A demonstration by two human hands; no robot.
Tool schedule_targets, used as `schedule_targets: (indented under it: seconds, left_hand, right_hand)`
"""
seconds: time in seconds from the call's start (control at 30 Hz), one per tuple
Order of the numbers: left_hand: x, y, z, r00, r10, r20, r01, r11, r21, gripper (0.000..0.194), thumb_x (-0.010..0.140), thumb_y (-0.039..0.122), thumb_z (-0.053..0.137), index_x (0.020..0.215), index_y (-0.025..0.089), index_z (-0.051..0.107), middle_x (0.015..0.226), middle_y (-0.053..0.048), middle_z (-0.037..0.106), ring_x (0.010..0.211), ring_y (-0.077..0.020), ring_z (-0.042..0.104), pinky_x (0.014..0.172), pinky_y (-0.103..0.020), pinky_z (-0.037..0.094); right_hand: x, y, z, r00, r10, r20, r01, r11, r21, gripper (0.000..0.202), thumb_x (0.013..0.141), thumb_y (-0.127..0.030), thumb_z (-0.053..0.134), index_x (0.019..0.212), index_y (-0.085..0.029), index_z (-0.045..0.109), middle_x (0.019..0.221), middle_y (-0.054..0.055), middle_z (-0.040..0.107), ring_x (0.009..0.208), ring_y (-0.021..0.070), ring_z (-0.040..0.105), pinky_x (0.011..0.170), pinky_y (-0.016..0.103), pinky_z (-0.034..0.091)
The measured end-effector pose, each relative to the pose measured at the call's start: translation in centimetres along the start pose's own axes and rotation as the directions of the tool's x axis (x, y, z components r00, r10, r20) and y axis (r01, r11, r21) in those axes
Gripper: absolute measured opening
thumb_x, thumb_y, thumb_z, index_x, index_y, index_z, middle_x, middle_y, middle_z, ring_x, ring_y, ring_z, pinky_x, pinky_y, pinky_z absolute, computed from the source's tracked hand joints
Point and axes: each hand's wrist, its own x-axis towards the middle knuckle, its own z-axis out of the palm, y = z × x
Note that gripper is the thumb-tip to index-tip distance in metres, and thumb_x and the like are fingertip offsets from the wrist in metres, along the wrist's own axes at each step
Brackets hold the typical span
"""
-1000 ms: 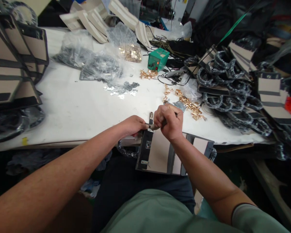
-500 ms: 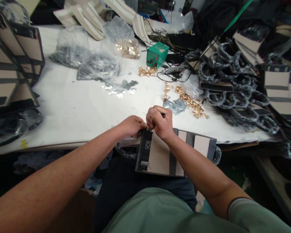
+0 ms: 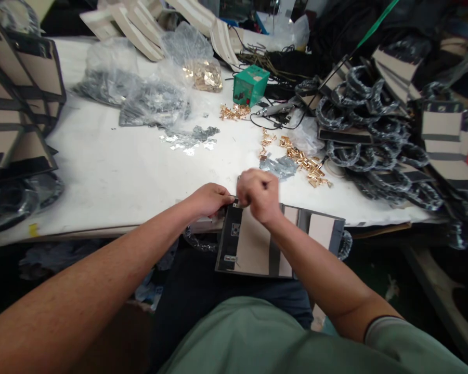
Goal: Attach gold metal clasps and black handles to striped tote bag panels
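Observation:
An unfinished dark bag piece (image 3: 253,246) with beige panels lies tilted across my lap and the table's front edge. Small metal plates (image 3: 230,258) sit along its dark left strip. My left hand (image 3: 212,200) pinches the piece's upper left corner between thumb and fingers. Just right of it, my right hand (image 3: 259,195) is closed in a fist above a metal fitting (image 3: 236,204) at that corner. A dark end shows in the fist, like a tool's handle; the rest is hidden and the hand is slightly blurred. Plastic-wrapped loops (image 3: 198,240) stick out beside the piece.
Gold-coloured fittings (image 3: 302,158) and flat silver plates (image 3: 276,166) lie loose beyond my hands. Farther back stand a green box (image 3: 251,85) with a cord and plastic bags of metal parts (image 3: 154,98). Similar bag pieces are stacked left (image 3: 37,98) and right (image 3: 359,150).
The right fist has risen slightly from the corner and turned, uncovering the metal fitting there. My left hand keeps its pinch. The whole view has shifted a little.

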Motion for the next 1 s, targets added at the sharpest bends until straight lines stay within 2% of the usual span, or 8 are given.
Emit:
schedule_targets:
  seconds: [0.37, 0.6, 0.67, 0.73, 0.8, 0.87, 0.93, 1.0]
  left_hand:
    - [-3.4, 1.2, -0.2, 0.987, 0.160, -0.013, -0.156, 0.976, 0.153, 0.028, 0.083, 0.046, 0.062, 0.076, 0.018, 0.065, 0.055, 0.005, 0.052, 0.046, -0.0121, 0.045, 0.048, -0.026, 0.035]
    - [-11.2, 7.1, 0.7, 0.815, 0.580, 0.008, -0.462, 0.641, 0.612, 0.028, 0.096, 0.042, 0.054, 0.090, 0.024, 0.075, 0.081, -0.002, 0.073, 0.077, -0.0205, 0.066, 0.072, -0.032, 0.048]
    - [-13.8, 8.6, 0.9, 0.664, 0.738, -0.121, -0.466, 0.534, 0.705, 0.023, 0.097, 0.039, 0.055, 0.101, 0.025, 0.073, 0.096, -0.006, 0.076, 0.091, -0.0231, 0.068, 0.086, -0.036, 0.051]
    - [-16.5, 9.0, 1.0, 0.381, 0.866, -0.323, -0.432, 0.476, 0.766, 0.026, 0.095, 0.032, 0.060, 0.119, 0.024, 0.067, 0.122, -0.010, 0.071, 0.116, -0.0264, 0.064, 0.104, -0.042, 0.048]
    - [-19.0, 7.9, 1.0, 0.119, 0.850, -0.513, -0.383, 0.516, 0.766, 0.048, 0.091, 0.029, 0.067, 0.137, 0.024, 0.055, 0.146, -0.013, 0.056, 0.138, -0.0288, 0.050, 0.118, -0.048, 0.039]
    - [-21.2, 5.7, 0.9, -0.006, 0.713, -0.701, -0.384, 0.646, 0.660, 0.070, 0.087, 0.033, 0.073, 0.150, 0.027, 0.042, 0.160, -0.013, 0.041, 0.147, -0.0297, 0.040, 0.122, -0.048, 0.034]
    - [-23.0, 3.1, 0.9, 0.038, 0.521, -0.853, -0.466, 0.764, 0.446, 0.078, 0.086, 0.041, 0.074, 0.154, 0.030, 0.037, 0.162, -0.012, 0.038, 0.146, -0.0293, 0.043, 0.118, -0.043, 0.041]
    - [-24.4, 0.9, 1.3, 0.258, 0.360, -0.897, -0.531, 0.828, 0.180, 0.074, 0.086, 0.053, 0.070, 0.150, 0.028, 0.045, 0.152, -0.012, 0.054, 0.135, -0.0301, 0.056, 0.107, -0.040, 0.052]
  right_hand:
    - [-2.5, -2.9, -6.3, 0.977, 0.102, 0.189, 0.065, 0.699, -0.712, 0.025, 0.085, -0.043, 0.071, 0.092, -0.020, 0.076, 0.092, 0.004, 0.073, 0.079, 0.0174, 0.063, 0.074, 0.029, 0.045]
    - [-5.4, -6.6, -11.7, 0.862, 0.308, 0.402, 0.150, 0.604, -0.783, 0.016, 0.086, -0.041, 0.070, 0.087, -0.028, 0.080, 0.084, 0.006, 0.072, 0.081, 0.0226, 0.063, 0.073, 0.033, 0.044]
    - [-5.4, -8.7, -11.6, 0.864, 0.267, 0.427, 0.132, 0.697, -0.705, 0.023, 0.086, -0.046, 0.071, 0.076, -0.026, 0.077, 0.078, 0.006, 0.070, 0.075, 0.0213, 0.062, 0.069, 0.032, 0.044]
    - [-5.2, -10.7, -11.0, 0.882, 0.211, 0.421, 0.106, 0.782, -0.615, 0.031, 0.087, -0.051, 0.070, 0.071, -0.025, 0.074, 0.075, 0.006, 0.068, 0.074, 0.0215, 0.061, 0.067, 0.031, 0.045]
    - [-4.9, -12.3, -10.0, 0.898, 0.167, 0.408, 0.083, 0.844, -0.530, 0.037, 0.087, -0.055, 0.069, 0.069, -0.023, 0.071, 0.074, 0.005, 0.067, 0.073, 0.0215, 0.061, 0.067, 0.031, 0.046]
    - [-4.7, -13.6, -8.6, 0.904, 0.150, 0.399, 0.055, 0.887, -0.458, 0.040, 0.086, -0.058, 0.070, 0.067, -0.022, 0.070, 0.072, 0.005, 0.066, 0.072, 0.0208, 0.060, 0.064, 0.030, 0.045]
    - [-4.4, -14.6, -6.7, 0.907, 0.160, 0.390, 0.006, 0.921, -0.391, 0.041, 0.083, -0.060, 0.072, 0.067, -0.022, 0.071, 0.071, 0.004, 0.066, 0.068, 0.0193, 0.059, 0.059, 0.028, 0.044]
    - [-4.1, -15.5, -4.3, 0.903, 0.192, 0.384, -0.077, 0.952, -0.296, 0.041, 0.080, -0.060, 0.075, 0.069, -0.021, 0.073, 0.068, 0.004, 0.065, 0.061, 0.0169, 0.057, 0.052, 0.027, 0.040]
